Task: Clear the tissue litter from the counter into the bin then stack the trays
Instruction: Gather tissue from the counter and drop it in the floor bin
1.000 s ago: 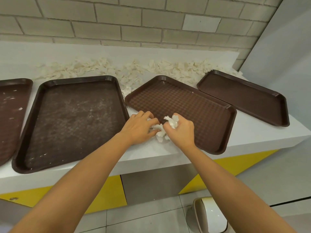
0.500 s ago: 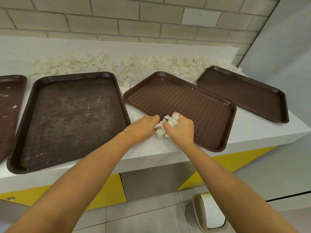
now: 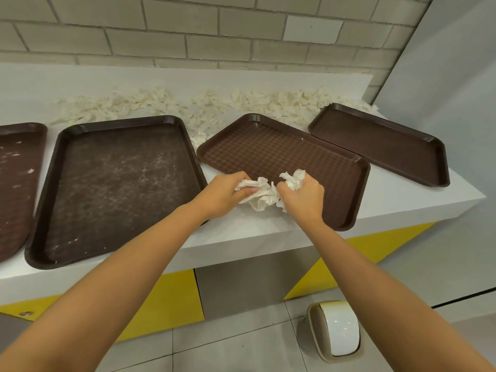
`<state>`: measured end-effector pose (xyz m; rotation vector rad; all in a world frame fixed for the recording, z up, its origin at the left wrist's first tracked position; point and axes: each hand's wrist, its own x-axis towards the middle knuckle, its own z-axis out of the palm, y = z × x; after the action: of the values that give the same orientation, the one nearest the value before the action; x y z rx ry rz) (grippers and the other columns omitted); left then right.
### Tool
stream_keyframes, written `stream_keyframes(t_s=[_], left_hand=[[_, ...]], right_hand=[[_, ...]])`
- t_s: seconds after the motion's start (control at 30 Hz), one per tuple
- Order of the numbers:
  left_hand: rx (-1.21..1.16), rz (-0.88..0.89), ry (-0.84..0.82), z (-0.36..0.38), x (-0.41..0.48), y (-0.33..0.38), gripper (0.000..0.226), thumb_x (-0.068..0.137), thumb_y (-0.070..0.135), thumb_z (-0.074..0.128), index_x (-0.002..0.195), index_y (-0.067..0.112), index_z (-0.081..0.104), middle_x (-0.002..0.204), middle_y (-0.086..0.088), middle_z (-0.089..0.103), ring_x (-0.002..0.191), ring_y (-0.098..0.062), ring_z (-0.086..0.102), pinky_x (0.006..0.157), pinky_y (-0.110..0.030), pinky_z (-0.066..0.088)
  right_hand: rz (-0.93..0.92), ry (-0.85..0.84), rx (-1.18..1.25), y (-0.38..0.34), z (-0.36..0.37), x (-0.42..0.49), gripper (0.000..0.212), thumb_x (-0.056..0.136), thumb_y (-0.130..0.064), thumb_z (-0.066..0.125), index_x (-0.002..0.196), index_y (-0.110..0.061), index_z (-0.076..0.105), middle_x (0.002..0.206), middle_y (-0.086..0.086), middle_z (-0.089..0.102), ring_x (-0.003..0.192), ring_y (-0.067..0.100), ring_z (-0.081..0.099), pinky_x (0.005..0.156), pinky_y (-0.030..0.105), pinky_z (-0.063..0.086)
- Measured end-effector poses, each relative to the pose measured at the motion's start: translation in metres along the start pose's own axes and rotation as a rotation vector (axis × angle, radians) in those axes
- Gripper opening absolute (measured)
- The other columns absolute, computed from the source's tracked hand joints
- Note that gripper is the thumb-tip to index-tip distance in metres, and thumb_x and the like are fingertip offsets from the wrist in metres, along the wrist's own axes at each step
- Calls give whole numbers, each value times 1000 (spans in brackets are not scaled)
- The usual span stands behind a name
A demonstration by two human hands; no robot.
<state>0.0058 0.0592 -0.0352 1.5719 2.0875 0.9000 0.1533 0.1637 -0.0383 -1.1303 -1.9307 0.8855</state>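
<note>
Your left hand (image 3: 224, 194) and right hand (image 3: 303, 197) both clutch the tissue wad (image 3: 261, 194) bunched between them, at the counter's (image 3: 402, 200) near edge.

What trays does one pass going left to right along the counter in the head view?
Cut-off tray at the left edge → big dusty tray → checkered tray → plain tray at the right end. Left out: left hand, right hand and their tissue wad, lying across the checkered tray's near edge.

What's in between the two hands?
A crumpled wad of tissue, gripped by the left hand and right hand, seen in the head view.
</note>
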Motion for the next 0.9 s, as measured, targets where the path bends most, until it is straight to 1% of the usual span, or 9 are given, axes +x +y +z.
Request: stream_keyframes(t_s=[0.1, 0.2, 0.27, 0.3, 0.37, 0.5, 0.63, 0.77, 0.9], left_hand=[[-49, -24, 23, 6, -9, 10, 35, 96, 38, 47, 76, 10, 51, 68, 1, 51, 60, -10, 42, 54, -20, 31], [-108, -29, 51, 14, -16, 21, 38, 98, 36, 43, 83, 6, 59, 75, -2, 60, 65, -11, 50, 58, -19, 35], [-150, -38, 84, 21, -21, 30, 37, 99, 32, 41, 72, 16, 59, 68, 5, 58, 62, -6, 49, 56, -14, 35], [-162, -45, 101, 25, -24, 35, 40, 99, 31, 40, 63, 21, 54, 63, 8, 54, 59, -6, 48, 54, -15, 34], [-164, -50, 105, 34, -28, 42, 45, 99, 29, 39, 55, 23, 46, 58, 7, 50, 55, -8, 45, 52, -17, 32], [-155, -47, 40, 52, -36, 49, 47, 99, 33, 37, 59, 11, 50, 58, 1, 52, 55, -10, 45, 51, -21, 32], [-128, -41, -27, 76, -45, 61, 48, 99, 32, 36, 54, 17, 46, 56, 1, 50, 56, -12, 46, 52, -23, 32], [-113, -64, -73, 106, -49, 75, 48, 99, 30, 38, 55, 16, 46, 56, -1, 51, 56, -11, 45, 53, -22, 32], [-113, -96, -107, 144, -50, 91, 49, 100, 32, 37, 53, 19, 42, 54, 3, 47, 54, -11, 44, 52, -21, 31]], right_hand=[[8, -3, -5, -1, -7, -9, 26, 73, -11, 60, 57, -12, 40, 52, -3, 45, 52, 12, 42, 51, 24, 36], [8, -8, -39, -2, -15, -19, 21, 73, -11, 60, 58, -11, 45, 52, -4, 46, 52, 11, 42, 50, 22, 35], [-5, -18, -61, -2, -21, -27, 18, 73, -11, 61, 60, -8, 48, 52, -5, 46, 51, 10, 42, 51, 24, 36], [-14, -26, -67, -2, -24, -31, 18, 72, -11, 61, 60, -8, 48, 51, -5, 46, 51, 10, 42, 52, 25, 36], [-30, -47, -60, 0, -31, -41, 21, 70, -18, 60, 57, -11, 45, 51, -7, 46, 52, 11, 42, 54, 26, 37], [-39, -99, -72, 15, -47, -58, 21, 64, -28, 52, 53, -18, 37, 50, -8, 43, 51, 10, 39, 53, 27, 35], [-54, -151, -119, 38, -62, -74, 26, 64, -30, 53, 50, -20, 33, 46, -9, 37, 49, 10, 35, 50, 28, 31], [-28, -188, -152, 67, -79, -81, 25, 64, -33, 54, 48, -26, 37, 45, -11, 40, 47, 4, 38, 48, 24, 29], [15, -252, -136, 106, -101, -84, 22, 62, -36, 53, 50, -24, 39, 47, -9, 44, 51, 11, 42, 50, 28, 31]])
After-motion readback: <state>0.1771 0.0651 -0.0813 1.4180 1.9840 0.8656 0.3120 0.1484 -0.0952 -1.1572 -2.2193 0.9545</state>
